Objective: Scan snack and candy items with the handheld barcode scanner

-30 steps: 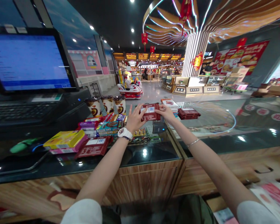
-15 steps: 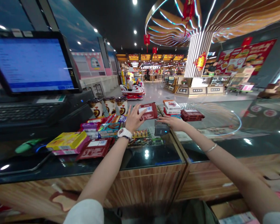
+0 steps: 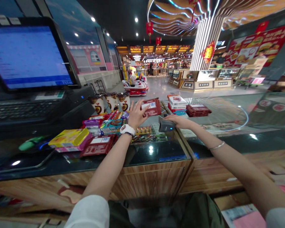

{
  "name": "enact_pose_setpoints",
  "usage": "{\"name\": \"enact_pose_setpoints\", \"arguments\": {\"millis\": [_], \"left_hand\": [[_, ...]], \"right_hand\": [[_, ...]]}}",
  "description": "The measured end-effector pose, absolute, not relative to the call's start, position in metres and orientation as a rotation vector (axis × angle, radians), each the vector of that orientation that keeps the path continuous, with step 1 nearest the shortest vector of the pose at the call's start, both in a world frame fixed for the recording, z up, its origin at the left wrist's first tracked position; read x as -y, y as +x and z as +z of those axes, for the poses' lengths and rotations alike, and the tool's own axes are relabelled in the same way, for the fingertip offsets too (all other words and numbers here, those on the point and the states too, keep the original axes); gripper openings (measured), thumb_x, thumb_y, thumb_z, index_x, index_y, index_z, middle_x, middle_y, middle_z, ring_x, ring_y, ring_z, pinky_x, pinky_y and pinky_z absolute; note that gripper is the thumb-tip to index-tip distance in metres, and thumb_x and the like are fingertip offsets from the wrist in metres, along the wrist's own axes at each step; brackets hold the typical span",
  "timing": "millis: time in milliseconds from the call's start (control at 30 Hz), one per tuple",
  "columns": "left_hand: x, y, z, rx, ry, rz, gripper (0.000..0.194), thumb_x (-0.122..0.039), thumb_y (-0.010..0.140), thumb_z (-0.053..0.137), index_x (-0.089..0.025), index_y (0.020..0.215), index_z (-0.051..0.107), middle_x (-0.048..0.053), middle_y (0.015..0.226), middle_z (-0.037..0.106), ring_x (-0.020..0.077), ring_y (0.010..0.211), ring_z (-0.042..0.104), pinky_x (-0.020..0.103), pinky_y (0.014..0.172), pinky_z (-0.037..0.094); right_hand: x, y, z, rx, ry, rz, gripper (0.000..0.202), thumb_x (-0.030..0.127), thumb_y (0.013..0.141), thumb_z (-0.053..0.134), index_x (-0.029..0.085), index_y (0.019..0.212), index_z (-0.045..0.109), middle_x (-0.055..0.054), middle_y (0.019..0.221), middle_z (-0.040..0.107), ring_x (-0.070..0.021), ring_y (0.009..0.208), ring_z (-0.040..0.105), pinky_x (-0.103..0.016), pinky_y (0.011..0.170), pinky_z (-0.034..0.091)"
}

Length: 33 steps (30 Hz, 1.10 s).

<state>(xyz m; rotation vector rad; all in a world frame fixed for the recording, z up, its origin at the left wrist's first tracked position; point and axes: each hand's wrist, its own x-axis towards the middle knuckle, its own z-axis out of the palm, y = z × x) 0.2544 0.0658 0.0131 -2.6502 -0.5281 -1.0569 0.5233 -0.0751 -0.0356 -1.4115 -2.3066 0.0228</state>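
Observation:
A dark red snack packet (image 3: 154, 107) with a white barcode label is pinched in the fingers of my left hand (image 3: 137, 116), raised above the glass counter. My right hand (image 3: 182, 122) has its fingers closed over the top of a dark grey barcode scanner (image 3: 166, 125), which shows a small blue light. The thumb is hidden. Close to my left wrist lie colourful snack packs (image 3: 112, 124) and more dark red packets (image 3: 98, 145). Beyond my right hand is a stack of dark red packets (image 3: 198, 110).
A monitor (image 3: 30, 57) and keyboard (image 3: 26, 109) stand at the left. Three patterned cups (image 3: 111, 104) line the counter's back. Yellow and pink boxes (image 3: 70, 139) lie near a green-lit mouse (image 3: 29, 144). Small boxes (image 3: 177, 103) are stacked beyond the scanner.
My right hand has come down from hovering flat above the barcode scanner to closing over it. My left hand still holds the packet in much the same place. The view has tilted slightly.

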Motion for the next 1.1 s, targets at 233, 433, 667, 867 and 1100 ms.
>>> {"name": "enact_pose_setpoints", "arguments": {"millis": [233, 433, 667, 867, 1100], "left_hand": [[-0.068, 0.255, 0.012, 0.522, -2.611, -1.079, 0.052, -0.03, 0.08, 0.075, -0.025, 0.13, 0.063, 0.014, 0.155, 0.043, 0.0325, 0.145, 0.039, 0.059, 0.124, 0.017], [-0.065, 0.254, 0.015, 0.504, -2.622, -1.028, 0.053, -0.027, 0.079, 0.076, -0.025, 0.13, 0.063, 0.015, 0.154, 0.045, 0.0326, 0.144, 0.04, 0.059, 0.124, 0.018], [-0.066, 0.253, 0.014, 0.511, -2.617, -1.051, 0.054, -0.028, 0.079, 0.076, -0.025, 0.13, 0.062, 0.014, 0.154, 0.045, 0.0323, 0.144, 0.04, 0.059, 0.124, 0.019], [-0.067, 0.253, 0.014, 0.522, -2.592, -1.065, 0.052, -0.03, 0.079, 0.076, -0.025, 0.129, 0.063, 0.014, 0.153, 0.046, 0.0324, 0.143, 0.041, 0.059, 0.124, 0.019], [-0.068, 0.25, 0.016, 0.567, -2.597, -1.067, 0.051, -0.028, 0.078, 0.076, -0.024, 0.127, 0.063, 0.015, 0.153, 0.046, 0.0322, 0.143, 0.042, 0.059, 0.124, 0.019]], "right_hand": [[0.082, 0.516, -0.028, 1.991, -1.328, 0.055, 0.046, 0.017, 0.076, 0.063, 0.02, 0.122, 0.067, -0.01, 0.124, 0.071, -0.0295, 0.115, 0.066, -0.044, 0.099, 0.051], [0.085, 0.512, -0.02, 1.615, -1.297, 0.075, 0.042, 0.05, 0.07, 0.077, 0.018, 0.096, 0.068, -0.009, 0.102, 0.074, -0.0298, 0.095, 0.067, -0.046, 0.089, 0.052], [0.092, 0.502, -0.007, 1.32, -1.146, 0.31, 0.062, 0.077, 0.062, 0.073, 0.023, 0.09, 0.059, -0.004, 0.079, 0.07, -0.0218, 0.074, 0.065, -0.037, 0.072, 0.054], [0.109, 0.499, 0.006, 1.346, -1.17, 0.424, 0.057, 0.081, 0.074, 0.061, 0.025, 0.078, 0.049, 0.006, 0.05, 0.05, -0.0126, 0.041, 0.044, -0.028, 0.043, 0.036], [0.114, 0.486, 0.006, 1.464, -1.311, 0.476, 0.057, 0.079, 0.078, 0.057, 0.023, 0.072, 0.047, 0.006, 0.046, 0.048, -0.0101, 0.039, 0.042, -0.025, 0.041, 0.03]]}}
